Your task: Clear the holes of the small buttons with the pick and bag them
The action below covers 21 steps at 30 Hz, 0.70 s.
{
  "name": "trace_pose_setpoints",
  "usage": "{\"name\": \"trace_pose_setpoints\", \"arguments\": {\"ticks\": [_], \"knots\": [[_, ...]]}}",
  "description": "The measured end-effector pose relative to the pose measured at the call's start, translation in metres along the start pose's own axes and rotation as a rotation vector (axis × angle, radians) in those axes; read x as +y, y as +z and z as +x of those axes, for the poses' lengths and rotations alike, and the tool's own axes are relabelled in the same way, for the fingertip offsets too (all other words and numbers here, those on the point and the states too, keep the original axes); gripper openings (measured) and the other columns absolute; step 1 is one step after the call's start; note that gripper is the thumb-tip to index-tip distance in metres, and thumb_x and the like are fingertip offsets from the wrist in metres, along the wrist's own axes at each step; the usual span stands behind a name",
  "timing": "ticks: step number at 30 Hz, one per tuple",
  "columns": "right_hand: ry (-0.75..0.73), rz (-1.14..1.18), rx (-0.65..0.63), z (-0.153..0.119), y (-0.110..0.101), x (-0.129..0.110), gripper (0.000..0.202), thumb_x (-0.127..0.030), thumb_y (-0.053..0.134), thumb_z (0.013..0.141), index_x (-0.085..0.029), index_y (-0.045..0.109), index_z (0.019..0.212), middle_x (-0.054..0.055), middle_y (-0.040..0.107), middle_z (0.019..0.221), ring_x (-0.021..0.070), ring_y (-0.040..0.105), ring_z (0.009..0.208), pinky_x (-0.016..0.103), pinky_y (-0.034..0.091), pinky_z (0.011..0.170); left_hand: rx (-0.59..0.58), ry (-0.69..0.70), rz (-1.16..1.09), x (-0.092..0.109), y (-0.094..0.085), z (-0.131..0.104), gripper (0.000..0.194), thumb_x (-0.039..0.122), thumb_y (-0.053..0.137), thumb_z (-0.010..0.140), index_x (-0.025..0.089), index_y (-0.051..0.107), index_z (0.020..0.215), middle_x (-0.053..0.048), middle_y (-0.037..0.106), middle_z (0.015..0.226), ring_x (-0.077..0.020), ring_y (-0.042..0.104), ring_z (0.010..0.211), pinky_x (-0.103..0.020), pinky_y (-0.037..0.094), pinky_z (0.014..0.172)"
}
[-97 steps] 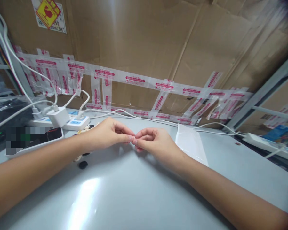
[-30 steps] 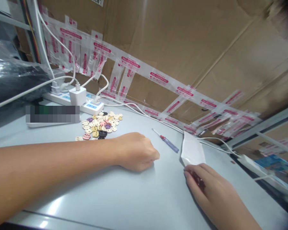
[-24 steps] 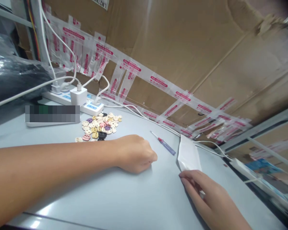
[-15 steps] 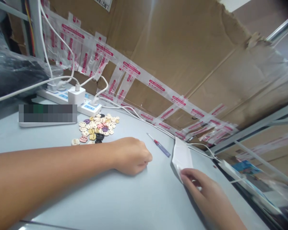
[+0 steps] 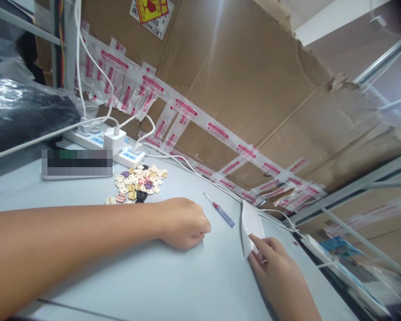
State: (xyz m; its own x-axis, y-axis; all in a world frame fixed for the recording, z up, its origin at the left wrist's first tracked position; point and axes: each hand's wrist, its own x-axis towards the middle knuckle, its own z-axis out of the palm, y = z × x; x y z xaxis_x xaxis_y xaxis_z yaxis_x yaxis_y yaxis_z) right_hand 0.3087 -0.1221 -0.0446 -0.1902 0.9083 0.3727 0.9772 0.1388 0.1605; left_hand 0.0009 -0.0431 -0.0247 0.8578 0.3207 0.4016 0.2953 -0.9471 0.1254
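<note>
My left hand is closed in a fist on the grey-white tabletop, its forearm reaching in from the left; whatever the fingers may enclose is hidden. A screwdriver with a clear purplish handle and a red collar lies just beyond the fist. On the right, my right hand pinches the near end of a white sheet of paper between thumb and fingers. The paper is bent up at its left edge. Small face-shaped buttons in cream, yellow, pink, purple and black lie piled behind my left forearm.
A white power strip with a charger and cables stands at the back left, beside a blurred-out flat object. A taped cardboard sheet walls off the back. Black plastic-wrapped goods sit far left; a metal frame borders the right.
The view has shifted slightly. My right hand has changed its hold, its index finger now lying over the paper's face, and the paper's edge bends up more. My left fist stays put.
</note>
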Motion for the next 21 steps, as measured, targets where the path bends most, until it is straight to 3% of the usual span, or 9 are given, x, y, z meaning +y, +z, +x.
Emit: {"name": "trace_pose_setpoints", "arguments": {"ticks": [8, 13, 16, 18, 21], "knots": [[0.082, -0.059, -0.151, 0.009, -0.019, -0.024, 0.044, -0.022, 0.039, 0.088, -0.015, 0.067, 0.122, 0.010, 0.074, 0.083, 0.0254, 0.069, 0.071, 0.035, 0.049, 0.066, 0.027, 0.020, 0.018, -0.001, 0.001, 0.000, 0.023, 0.015, 0.057, 0.078, 0.019, 0.047, 0.058, -0.001, 0.062, 0.057, -0.0158, 0.051, 0.051, -0.032, 0.026, 0.048], [0.100, -0.050, -0.235, 0.011, -0.022, -0.025, 0.044, -0.025, 0.038, 0.090, -0.017, 0.067, 0.122, 0.009, 0.076, 0.081, 0.0268, 0.071, 0.071, 0.035, 0.049, 0.065, -0.005, -0.014, 0.042, 0.001, -0.003, 0.001, 0.020, 0.018, 0.057, 0.079, 0.019, 0.051, 0.060, -0.001, 0.062, 0.059, -0.0156, 0.051, 0.053, -0.031, 0.028, 0.049], [0.086, -0.055, -0.233, 0.008, -0.018, -0.025, 0.045, -0.025, 0.033, 0.092, -0.016, 0.068, 0.121, 0.012, 0.076, 0.089, 0.0292, 0.072, 0.078, 0.037, 0.051, 0.067, -0.007, -0.088, 0.078, -0.005, -0.011, 0.002, 0.013, 0.024, 0.057, 0.083, 0.020, 0.058, 0.071, -0.002, 0.066, 0.071, -0.0177, 0.058, 0.065, -0.030, 0.037, 0.055], [0.074, -0.047, -0.229, 0.005, -0.018, -0.027, 0.047, -0.025, 0.033, 0.092, -0.014, 0.067, 0.121, 0.014, 0.076, 0.100, 0.0305, 0.072, 0.087, 0.040, 0.052, 0.074, 0.031, -0.162, 0.146, -0.017, -0.019, 0.000, 0.011, 0.025, 0.054, 0.087, 0.018, 0.063, 0.082, -0.006, 0.068, 0.085, -0.0209, 0.062, 0.081, -0.031, 0.044, 0.068], [0.061, -0.004, -0.255, 0.004, -0.025, -0.036, 0.047, -0.026, 0.034, 0.091, -0.014, 0.067, 0.122, 0.015, 0.073, 0.112, 0.0305, 0.070, 0.099, 0.041, 0.051, 0.084, 0.041, -0.414, 0.264, -0.046, -0.035, -0.009, 0.016, 0.015, 0.053, 0.083, 0.014, 0.065, 0.093, -0.013, 0.068, 0.103, -0.0252, 0.061, 0.098, -0.034, 0.046, 0.082]]}}
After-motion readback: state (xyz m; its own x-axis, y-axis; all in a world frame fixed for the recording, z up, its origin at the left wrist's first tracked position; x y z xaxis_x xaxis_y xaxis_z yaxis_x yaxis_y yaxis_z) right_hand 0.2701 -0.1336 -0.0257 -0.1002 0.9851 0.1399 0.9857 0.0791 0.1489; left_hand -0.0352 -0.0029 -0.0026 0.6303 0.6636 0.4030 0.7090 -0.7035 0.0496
